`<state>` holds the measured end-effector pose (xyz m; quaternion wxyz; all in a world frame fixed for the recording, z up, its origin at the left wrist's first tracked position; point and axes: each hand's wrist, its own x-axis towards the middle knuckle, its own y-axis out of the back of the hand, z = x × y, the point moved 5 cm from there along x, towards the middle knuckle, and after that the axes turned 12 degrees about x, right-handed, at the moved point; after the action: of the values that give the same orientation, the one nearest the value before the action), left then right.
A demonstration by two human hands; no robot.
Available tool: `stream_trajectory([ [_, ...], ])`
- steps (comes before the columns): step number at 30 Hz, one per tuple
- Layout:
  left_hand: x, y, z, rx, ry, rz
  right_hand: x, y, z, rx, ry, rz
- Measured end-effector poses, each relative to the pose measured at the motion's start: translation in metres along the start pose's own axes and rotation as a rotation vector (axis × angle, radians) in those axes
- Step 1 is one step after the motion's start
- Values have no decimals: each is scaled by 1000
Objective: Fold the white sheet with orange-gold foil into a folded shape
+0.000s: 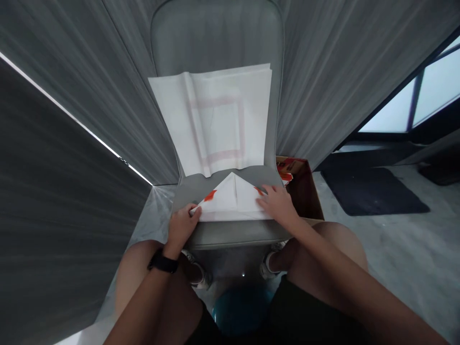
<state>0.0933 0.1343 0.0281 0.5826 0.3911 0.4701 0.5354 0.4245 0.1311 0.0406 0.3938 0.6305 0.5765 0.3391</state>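
A sheet of white paper with red-orange marks, folded into a point [233, 199], lies on a grey padded chair seat [237, 237]. My left hand [182, 225] pinches its left corner between fingers and thumb. My right hand [276, 206] rests on its right side, with the fingers spread flat on the paper. Behind the fold, a larger white sheet with faint pink square lines [215, 117] leans against the chair back [215, 33]. A black band [163, 262] circles my left wrist.
A cardboard box [304, 191] with red-printed items stands right of the chair. Grey curtains [323, 72] hang on both sides. A dark floor mat [370, 191] and a window [420, 96] are at the right. A teal round object [242, 309] lies below, between my feet.
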Motion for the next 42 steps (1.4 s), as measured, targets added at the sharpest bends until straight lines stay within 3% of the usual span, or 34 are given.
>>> stream_trajectory([
  [1,0,1,1,1,12,-15,8,-2,-11,21,-19,-93],
  [4,-1,7,3,-17,55,-27,34,-5,-31,80,-77,-201],
  [9,2,16,3,-26,45,-103,63,-17,-24,310,-164,-237],
  [12,9,22,2,11,-4,-173,72,-20,-21,327,-154,-230],
  [15,25,32,10,68,-43,-62,75,-18,-28,233,-128,-223],
  [18,49,40,38,38,-142,116,75,-15,-37,131,-134,-247],
  [19,58,38,50,2,-180,103,75,-14,-39,113,-139,-256],
  [22,84,24,85,-61,-269,-106,76,-13,-40,119,-140,-282],
  [25,100,12,105,-32,-290,-235,79,-16,-39,150,-120,-296],
  [29,106,0,106,-121,-196,-316,84,-18,-37,193,-94,-296],
  [35,103,-10,114,-206,-298,-312,85,-13,-40,296,-147,-405],
  [42,105,-10,111,-477,-312,-409,79,-13,-47,579,-61,-435],
])
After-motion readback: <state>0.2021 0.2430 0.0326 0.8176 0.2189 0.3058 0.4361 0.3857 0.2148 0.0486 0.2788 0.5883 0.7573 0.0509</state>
